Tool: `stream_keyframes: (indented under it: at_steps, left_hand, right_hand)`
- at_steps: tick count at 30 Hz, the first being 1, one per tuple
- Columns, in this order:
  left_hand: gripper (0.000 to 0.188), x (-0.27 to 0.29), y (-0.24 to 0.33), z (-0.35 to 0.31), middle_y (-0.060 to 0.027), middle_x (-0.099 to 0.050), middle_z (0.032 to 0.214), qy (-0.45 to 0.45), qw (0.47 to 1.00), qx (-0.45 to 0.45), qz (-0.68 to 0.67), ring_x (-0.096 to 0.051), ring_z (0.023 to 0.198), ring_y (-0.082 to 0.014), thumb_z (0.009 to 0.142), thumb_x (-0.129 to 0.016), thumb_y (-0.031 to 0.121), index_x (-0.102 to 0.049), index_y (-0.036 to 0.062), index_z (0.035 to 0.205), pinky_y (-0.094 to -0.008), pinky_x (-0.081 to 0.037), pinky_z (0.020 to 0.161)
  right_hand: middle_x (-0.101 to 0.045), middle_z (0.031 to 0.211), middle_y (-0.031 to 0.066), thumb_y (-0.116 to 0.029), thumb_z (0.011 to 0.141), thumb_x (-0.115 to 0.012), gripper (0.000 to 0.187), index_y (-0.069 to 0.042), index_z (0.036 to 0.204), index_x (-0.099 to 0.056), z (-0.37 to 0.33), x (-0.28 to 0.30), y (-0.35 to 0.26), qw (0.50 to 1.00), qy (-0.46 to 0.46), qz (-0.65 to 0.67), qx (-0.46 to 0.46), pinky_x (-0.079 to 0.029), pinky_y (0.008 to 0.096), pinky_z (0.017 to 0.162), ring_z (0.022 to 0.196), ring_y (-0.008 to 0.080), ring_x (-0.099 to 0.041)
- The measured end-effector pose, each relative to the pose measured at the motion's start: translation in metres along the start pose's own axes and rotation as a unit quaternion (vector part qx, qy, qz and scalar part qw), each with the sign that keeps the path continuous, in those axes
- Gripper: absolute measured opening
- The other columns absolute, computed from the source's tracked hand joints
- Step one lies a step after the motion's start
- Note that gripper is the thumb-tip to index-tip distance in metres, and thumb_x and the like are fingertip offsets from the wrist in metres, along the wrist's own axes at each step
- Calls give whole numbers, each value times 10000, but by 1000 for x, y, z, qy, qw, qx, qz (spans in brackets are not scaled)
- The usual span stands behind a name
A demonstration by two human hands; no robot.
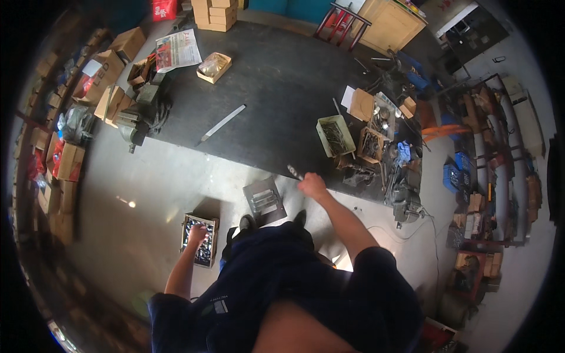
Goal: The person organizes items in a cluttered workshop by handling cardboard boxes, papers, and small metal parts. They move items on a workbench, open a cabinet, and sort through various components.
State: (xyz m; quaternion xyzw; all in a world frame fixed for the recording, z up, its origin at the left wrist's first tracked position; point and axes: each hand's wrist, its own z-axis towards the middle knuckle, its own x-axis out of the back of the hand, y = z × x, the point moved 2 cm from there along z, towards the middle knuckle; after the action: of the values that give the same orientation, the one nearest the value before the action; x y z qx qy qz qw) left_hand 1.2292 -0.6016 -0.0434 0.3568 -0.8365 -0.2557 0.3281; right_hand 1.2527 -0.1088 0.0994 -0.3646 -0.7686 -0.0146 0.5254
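My right hand [313,187] is closed around a short metal rod [295,172] near the front edge of the dark workbench [265,76]. The rod's outer end looks ridged or fluted; its other end is hidden in my fingers. Lower on the left, my left hand [198,235] reaches into an open box [216,242] of small shiny metal parts. Its fingers look bent together among the parts, and what they grip, if anything, is too small to make out.
A flat metal bar [222,124] lies on the bench. Bench vises [406,209] [130,125] are mounted at both ends. Open boxes of hardware [335,136] crowd its right side. A metal plate [265,200] is before my feet. Loaded shelves [62,159] run along the left.
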Motion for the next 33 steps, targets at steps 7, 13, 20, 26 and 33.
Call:
stream_keyframes:
  at_steps: [7,13,20,26,33]
  left_hand:
    - [206,14,-30,-51,-98,-592,577,70,986,124,-82,-586,439,-170,790,-422,108,-589,-13,774,-261,-456,364]
    - [164,-39,-30,-53,-104,-594,594,60,978,159,-118,-582,448,-169,774,-442,108,-558,-6,789,-258,-440,363]
    - [281,-101,102,-38,-144,-614,703,57,957,213,-187,-598,527,-178,757,-480,46,-530,-67,1010,-250,-462,427]
    - [317,-145,248,-16,-139,-624,758,55,982,78,-162,-603,661,-175,767,-488,70,-522,-90,1039,-260,-478,630]
    - [281,-157,274,6,-132,-621,768,21,993,76,-86,-612,672,-178,793,-502,65,-519,-77,1035,-266,-481,592]
  right_hand:
    - [-610,786,222,-192,599,-560,351,36,863,-599,103,72,8,993,90,27,-69,-505,389,596,733,350,-613]
    - [-602,900,199,-260,642,-522,304,-14,804,-595,209,196,29,974,216,45,-56,-455,370,771,888,343,-568]
    - [-590,628,178,-189,601,-573,265,41,733,-570,292,205,61,994,-35,102,-12,-476,375,473,530,283,-594]
    - [-586,617,197,-175,630,-564,258,76,687,-579,387,251,119,956,137,237,-108,-484,411,426,496,322,-598]
    - [-609,668,185,-224,645,-574,266,39,610,-574,457,352,212,914,294,242,-137,-504,352,553,576,302,-619]
